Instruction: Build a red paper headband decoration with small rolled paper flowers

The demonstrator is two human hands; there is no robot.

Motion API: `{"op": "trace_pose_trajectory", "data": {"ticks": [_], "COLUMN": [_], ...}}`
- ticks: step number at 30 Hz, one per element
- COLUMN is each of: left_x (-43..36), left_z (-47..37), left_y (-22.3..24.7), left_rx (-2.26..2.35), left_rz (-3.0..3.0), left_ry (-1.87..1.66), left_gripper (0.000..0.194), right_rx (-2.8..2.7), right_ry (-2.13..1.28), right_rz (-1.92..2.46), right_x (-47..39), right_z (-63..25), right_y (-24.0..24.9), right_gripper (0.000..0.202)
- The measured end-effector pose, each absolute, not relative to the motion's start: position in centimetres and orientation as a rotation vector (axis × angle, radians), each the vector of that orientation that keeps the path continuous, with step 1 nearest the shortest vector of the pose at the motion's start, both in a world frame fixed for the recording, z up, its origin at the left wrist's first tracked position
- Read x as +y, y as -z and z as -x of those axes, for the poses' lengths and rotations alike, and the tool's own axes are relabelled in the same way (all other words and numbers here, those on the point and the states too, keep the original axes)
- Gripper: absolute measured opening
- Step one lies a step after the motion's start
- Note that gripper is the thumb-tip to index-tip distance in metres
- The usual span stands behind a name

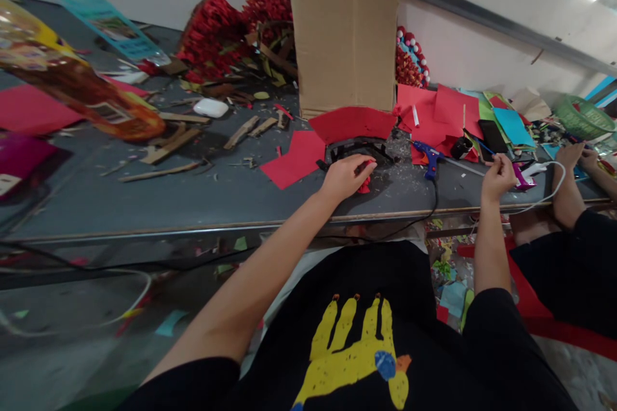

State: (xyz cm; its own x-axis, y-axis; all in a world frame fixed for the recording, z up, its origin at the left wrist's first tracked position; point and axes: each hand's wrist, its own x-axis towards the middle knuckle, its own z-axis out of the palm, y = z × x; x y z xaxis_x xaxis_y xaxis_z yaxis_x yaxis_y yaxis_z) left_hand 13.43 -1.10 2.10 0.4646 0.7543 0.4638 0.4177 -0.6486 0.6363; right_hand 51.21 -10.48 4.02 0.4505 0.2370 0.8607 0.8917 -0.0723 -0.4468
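My left hand [344, 178] is closed at the table's front, with a small crumpled red paper piece [365, 185] between its fingers. Just beyond it is a curved red paper strip [353, 125], standing before a tall cardboard box [347, 32]. Under the strip lies a dark curved piece [361, 145], partly covered by the hand. My right hand [499, 176] is raised at the right, its fingers pinched on a thin blue stick [486, 147]. Left of that hand, a blue glue gun [429, 157] rests on the table, its cord hanging over the edge.
Red paper sheets [294, 160] and wood scraps [171, 146] litter the grey table [231, 199]. Bottles [116, 99] stand at the left. A black jar [461, 147], a phone [492, 136] and a green basket [581, 117] are at the right, near another person's hands [573, 157].
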Motion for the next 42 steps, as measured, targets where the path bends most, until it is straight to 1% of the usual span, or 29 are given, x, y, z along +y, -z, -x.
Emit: {"op": "trace_pose_trajectory", "data": {"ticks": [6, 12, 20, 42], "left_x": [-1.1, -1.1, -1.1, -1.1], "left_z": [-13.4, -13.4, -13.5, -13.4], "left_y": [-2.1, -2.2, -2.2, -2.2], "left_rx": [0.981, 0.986, 0.982, 0.982], "left_rz": [-2.275, -2.267, -2.265, -2.266], "left_ry": [-1.034, -1.035, -1.031, -1.023], "left_gripper": [0.039, 0.038, 0.038, 0.039], "right_rx": [-1.077, -1.11, -1.126, -1.186], "right_ry": [0.785, 0.823, 0.854, 0.828], "right_rz": [1.696, 1.74, 1.778, 1.852], "right_x": [-10.9, -11.4, -11.8, -13.5], "right_z": [-50.9, -50.6, -50.9, -51.0], "right_y": [-3.8, -3.7, -3.3, -2.5], "right_gripper": [0.042, 0.035, 0.031, 0.028]}}
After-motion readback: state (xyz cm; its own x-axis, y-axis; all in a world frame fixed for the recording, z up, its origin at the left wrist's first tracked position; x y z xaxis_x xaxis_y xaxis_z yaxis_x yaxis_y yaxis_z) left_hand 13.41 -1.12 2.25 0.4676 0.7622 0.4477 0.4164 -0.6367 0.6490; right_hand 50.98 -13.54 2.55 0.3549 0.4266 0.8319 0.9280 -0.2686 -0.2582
